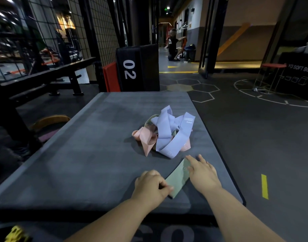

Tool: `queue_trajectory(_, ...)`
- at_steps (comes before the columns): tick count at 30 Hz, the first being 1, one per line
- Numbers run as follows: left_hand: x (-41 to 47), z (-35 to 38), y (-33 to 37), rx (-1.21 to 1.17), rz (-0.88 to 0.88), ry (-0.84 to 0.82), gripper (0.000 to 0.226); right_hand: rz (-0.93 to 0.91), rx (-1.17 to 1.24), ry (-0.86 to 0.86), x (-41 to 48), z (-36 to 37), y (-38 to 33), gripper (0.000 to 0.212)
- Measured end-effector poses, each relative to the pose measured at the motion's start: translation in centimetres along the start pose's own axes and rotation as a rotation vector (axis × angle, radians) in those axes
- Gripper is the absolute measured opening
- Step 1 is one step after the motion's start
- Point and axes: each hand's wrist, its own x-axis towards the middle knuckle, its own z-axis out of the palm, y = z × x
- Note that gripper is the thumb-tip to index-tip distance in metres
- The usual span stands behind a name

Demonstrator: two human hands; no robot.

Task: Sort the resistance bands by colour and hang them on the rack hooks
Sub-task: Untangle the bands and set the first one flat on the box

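A pale green resistance band (178, 177) lies flat on the grey padded box top (83, 154), near its front right. My left hand (150, 185) pinches the band's near end between thumb and fingers. My right hand (203, 171) rests flat on the band's far end with fingers spread. Beyond the hands sits a tangled pile: lilac bands (169, 133) on top, pink bands (146, 138) at the left and underneath, and a bit of green showing inside. No rack hooks are visible.
A black soft box marked 02 (137, 69) stands behind the padded top, with a red pad (112, 77) beside it. A bench (45, 75) and wire mesh wall are at the left. Dark floor with hexagon markings lies at the right. A person sits far down the corridor (174, 44).
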Motion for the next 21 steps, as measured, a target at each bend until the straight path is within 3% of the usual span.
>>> queue_trajectory(4,-0.1,-0.4,0.8,-0.046,-0.072,-0.023,0.027,0.076,0.045,0.091,0.4,0.3,0.4,0.046)
queue_trajectory(9,0.5,-1.2,1.8,-0.082,-0.287,-0.128,0.043,0.177,-0.034,0.143,0.1,-0.4,-0.1,0.034)
queue_trajectory(15,1.8,-1.2,2.2,0.115,-0.343,-0.281,0.053,0.233,0.074,0.114,0.3,-1.0,-0.6,0.024)
queue_trajectory(19,1.9,-1.2,1.8,0.093,-0.359,-0.307,0.055,0.249,0.119,0.102,0.6,-1.0,-1.0,0.012)
queue_trajectory(21,1.8,-1.2,1.5,0.054,-0.353,-0.300,0.046,0.255,0.142,0.107,0.6,-1.1,-1.1,0.019)
